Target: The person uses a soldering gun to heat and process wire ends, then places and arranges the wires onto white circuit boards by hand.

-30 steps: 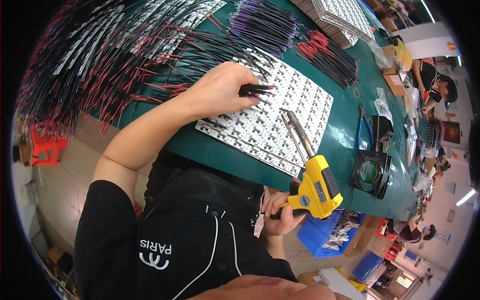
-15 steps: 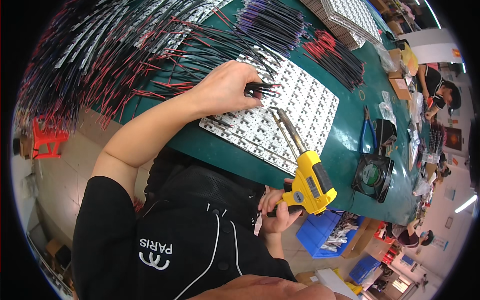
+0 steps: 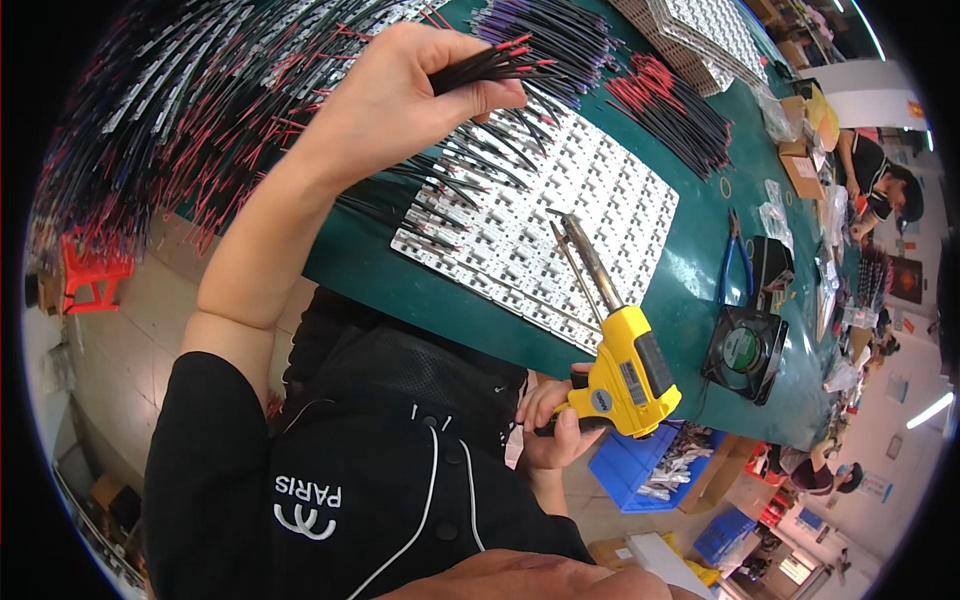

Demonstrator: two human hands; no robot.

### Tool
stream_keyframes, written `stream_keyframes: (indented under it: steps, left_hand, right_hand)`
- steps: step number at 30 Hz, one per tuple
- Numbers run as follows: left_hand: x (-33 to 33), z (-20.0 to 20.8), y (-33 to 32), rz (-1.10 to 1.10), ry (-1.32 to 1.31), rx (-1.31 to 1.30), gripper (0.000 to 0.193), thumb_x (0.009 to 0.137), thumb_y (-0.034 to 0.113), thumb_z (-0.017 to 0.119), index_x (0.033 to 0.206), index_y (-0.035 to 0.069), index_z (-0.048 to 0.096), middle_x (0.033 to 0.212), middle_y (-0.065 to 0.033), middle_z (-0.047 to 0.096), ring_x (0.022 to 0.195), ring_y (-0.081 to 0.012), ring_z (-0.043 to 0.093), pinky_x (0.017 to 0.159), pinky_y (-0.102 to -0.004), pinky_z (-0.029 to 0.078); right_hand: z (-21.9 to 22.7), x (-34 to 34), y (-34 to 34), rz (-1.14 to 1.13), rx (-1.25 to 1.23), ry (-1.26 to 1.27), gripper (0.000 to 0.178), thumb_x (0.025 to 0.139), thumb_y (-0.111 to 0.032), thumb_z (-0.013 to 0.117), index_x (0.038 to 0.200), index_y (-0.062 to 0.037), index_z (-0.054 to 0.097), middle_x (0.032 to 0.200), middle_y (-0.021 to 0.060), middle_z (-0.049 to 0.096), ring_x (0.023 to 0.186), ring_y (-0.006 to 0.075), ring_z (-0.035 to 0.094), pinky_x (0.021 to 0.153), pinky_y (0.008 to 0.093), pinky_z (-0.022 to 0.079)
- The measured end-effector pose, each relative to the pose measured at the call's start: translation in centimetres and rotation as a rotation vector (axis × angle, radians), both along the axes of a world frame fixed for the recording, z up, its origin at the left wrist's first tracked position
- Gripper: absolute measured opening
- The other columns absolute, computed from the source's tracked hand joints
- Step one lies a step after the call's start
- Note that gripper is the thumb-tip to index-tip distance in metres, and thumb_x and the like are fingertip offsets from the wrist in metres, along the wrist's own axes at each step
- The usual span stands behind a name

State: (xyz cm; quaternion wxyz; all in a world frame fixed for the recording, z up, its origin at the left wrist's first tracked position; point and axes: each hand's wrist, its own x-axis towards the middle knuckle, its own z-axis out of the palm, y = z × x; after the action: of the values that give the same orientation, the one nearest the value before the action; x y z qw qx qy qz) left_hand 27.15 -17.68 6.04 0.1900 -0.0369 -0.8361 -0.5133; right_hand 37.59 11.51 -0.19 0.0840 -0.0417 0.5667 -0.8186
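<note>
Here, black wires (image 3: 482, 67) tight within left grip (image 3: 400, 95), tips (image 3: 538, 62) beyond thumb (image 3: 490, 97), soldering gun (image 3: 630, 372) snug in right grip (image 3: 556, 425)

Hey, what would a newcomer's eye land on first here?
Probably the bright yellow soldering gun in the right hand, its tip showing over the white circuit-board panel on the green table. Next, near the top, the left hand grips a bundle of red-tipped black wires. A dense mass of wires fills the upper left.

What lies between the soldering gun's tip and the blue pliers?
In the head view, the white panel comes first from the tip of the soldering gun, then bare green tabletop up to the blue pliers.
</note>
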Motion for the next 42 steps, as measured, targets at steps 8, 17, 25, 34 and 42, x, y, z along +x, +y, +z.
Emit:
stream_keyframes:
  steps: [8,17,25,34,42]
  left_hand:
    - [-0.4,-1.1,2.1,-0.272,0.037,-0.381,0.018,0.072,0.006,0.070,0.087,-0.002,0.063,0.080,-0.0131,0.060,0.072,-0.0301,0.059,0.062,-0.0357,0.045]
    - [-1.5,0.0,0.1,-0.200,-0.209,-0.062,0.024,0.091,0.023,0.056,0.098,0.001,0.061,0.081,0.0017,0.058,0.077,-0.0054,0.049,0.068,-0.0221,0.041]
    - [5.1,5.2,-2.0,0.032,0.425,0.661,0.041,0.096,0.045,0.037,0.086,0.007,0.049,0.059,0.0046,0.029,0.045,-0.0037,0.021,0.040,-0.0187,0.019]
    - [5.9,-0.5,-0.4,0.339,0.383,0.487,0.011,0.083,0.003,0.067,0.087,0.004,0.056,0.075,0.0036,0.054,0.065,-0.0022,0.049,0.058,-0.0162,0.040]
    - [6.0,0.4,-1.0,0.155,0.296,0.479,0.024,0.088,0.010,0.059,0.108,-0.001,0.052,0.082,-0.0021,0.055,0.075,-0.0093,0.052,0.071,-0.0229,0.042]
  right_hand:
    - [-0.1,-0.1,0.0,0.002,-0.025,0.008,0.052,0.082,-0.026,0.059,0.113,0.0070,0.034,0.051,0.0035,0.040,0.036,0.0136,0.042,0.037,0.0259,0.039]
    - [-0.3,0.2,1.2,0.010,-0.122,-0.001,0.053,0.085,-0.021,0.061,0.119,0.0060,0.032,0.055,0.0055,0.043,0.044,0.0147,0.041,0.043,0.0272,0.040]
    - [-0.5,-0.1,1.2,-0.006,-0.167,0.022,0.052,0.085,-0.021,0.060,0.119,0.0058,0.032,0.056,0.0051,0.043,0.044,0.0143,0.041,0.042,0.0276,0.040]
    - [-0.8,0.6,1.4,-0.007,-0.177,0.077,0.051,0.085,-0.021,0.058,0.120,0.0048,0.031,0.055,0.0047,0.043,0.040,0.0125,0.040,0.042,0.0257,0.041]
    - [-0.8,1.3,1.2,-0.035,-0.194,0.084,0.049,0.086,-0.019,0.055,0.120,0.0057,0.030,0.054,0.0051,0.043,0.040,0.0127,0.040,0.045,0.0258,0.045]
